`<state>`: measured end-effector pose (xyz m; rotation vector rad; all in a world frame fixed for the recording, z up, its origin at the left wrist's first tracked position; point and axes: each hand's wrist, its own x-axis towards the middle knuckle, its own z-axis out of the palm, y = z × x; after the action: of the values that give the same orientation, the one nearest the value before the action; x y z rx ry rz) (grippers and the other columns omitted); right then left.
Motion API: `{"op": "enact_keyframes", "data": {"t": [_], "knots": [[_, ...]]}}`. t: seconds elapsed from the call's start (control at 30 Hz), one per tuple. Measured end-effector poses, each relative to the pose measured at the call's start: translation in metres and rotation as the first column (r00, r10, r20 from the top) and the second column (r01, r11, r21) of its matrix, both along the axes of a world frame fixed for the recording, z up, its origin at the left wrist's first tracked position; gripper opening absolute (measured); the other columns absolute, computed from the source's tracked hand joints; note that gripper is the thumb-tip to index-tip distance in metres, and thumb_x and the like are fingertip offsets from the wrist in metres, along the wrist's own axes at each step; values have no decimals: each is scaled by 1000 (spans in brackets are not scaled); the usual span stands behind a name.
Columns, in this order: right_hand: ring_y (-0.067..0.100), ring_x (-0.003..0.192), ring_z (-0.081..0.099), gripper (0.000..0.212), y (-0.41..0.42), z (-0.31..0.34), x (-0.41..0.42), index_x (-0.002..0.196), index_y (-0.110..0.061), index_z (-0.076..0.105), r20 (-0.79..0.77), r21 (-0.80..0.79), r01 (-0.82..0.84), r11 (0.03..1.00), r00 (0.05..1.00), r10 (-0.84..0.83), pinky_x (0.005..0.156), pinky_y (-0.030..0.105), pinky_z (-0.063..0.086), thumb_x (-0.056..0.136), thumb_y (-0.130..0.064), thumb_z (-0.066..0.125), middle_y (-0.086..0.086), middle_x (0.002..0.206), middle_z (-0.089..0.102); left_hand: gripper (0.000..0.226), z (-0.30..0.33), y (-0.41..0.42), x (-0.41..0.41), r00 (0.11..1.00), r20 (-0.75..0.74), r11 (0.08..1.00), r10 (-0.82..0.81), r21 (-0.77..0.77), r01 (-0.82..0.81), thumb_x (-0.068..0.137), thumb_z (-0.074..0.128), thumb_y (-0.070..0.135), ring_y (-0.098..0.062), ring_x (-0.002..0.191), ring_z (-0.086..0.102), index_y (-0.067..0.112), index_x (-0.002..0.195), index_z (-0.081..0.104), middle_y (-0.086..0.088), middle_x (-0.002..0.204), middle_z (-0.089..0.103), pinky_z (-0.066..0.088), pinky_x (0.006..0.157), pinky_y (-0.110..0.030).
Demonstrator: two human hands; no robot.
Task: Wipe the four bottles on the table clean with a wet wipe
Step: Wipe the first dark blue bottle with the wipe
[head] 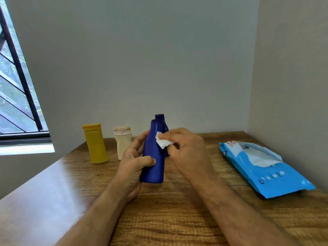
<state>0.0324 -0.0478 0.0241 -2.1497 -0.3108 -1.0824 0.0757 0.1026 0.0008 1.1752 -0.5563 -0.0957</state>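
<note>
My left hand (132,162) grips a dark blue bottle (153,157) upright, lifted just above the wooden table (177,219). My right hand (186,150) pinches a folded white wet wipe (163,142) against the bottle's upper right side. Directly behind stands a second dark blue bottle (160,118), mostly hidden, with only its cap and shoulder showing. To the left stand a yellow bottle (95,143) and a cream bottle (122,141), both upright near the wall.
A blue pack of wet wipes (266,171) lies on the right side of the table, its flap open with a white wipe showing. Walls close off the back and right. A barred window is at the left.
</note>
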Motion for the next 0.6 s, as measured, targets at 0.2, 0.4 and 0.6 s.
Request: {"op": "enact_keyframes", "data": {"t": [0.2, 0.4, 0.6], "knots": [[2, 74, 54, 24, -1, 2, -5, 115, -29, 72, -117, -64, -95, 993, 989, 87, 63, 8, 42, 92, -26, 65, -15, 84, 56, 61, 1, 3, -7, 1000, 11, 996, 13, 90, -14, 63, 53, 13, -20, 87, 66, 26, 121, 67, -6, 104, 75, 54, 70, -31], [8, 77, 61, 26, 2, 6, -7, 104, -26, 76, 9, 139, -181, 974, 983, 182, 63, 12, 47, 85, -10, 70, -10, 86, 66, 69, 3, 1, -9, 999, 24, 988, -46, 147, 42, 58, 81, 24, -14, 70, 60, 22, 125, 66, -3, 96, 70, 50, 58, -27], [0, 86, 60, 22, -6, 11, -5, 101, -24, 76, 143, 359, -34, 933, 989, -19, 67, 9, 47, 88, -10, 67, -13, 88, 68, 80, 1, 1, -4, 999, 46, 993, -3, 119, -3, 62, 75, 3, -18, 107, 68, 25, 136, 56, 1, 126, 69, 51, 87, -30]]}}
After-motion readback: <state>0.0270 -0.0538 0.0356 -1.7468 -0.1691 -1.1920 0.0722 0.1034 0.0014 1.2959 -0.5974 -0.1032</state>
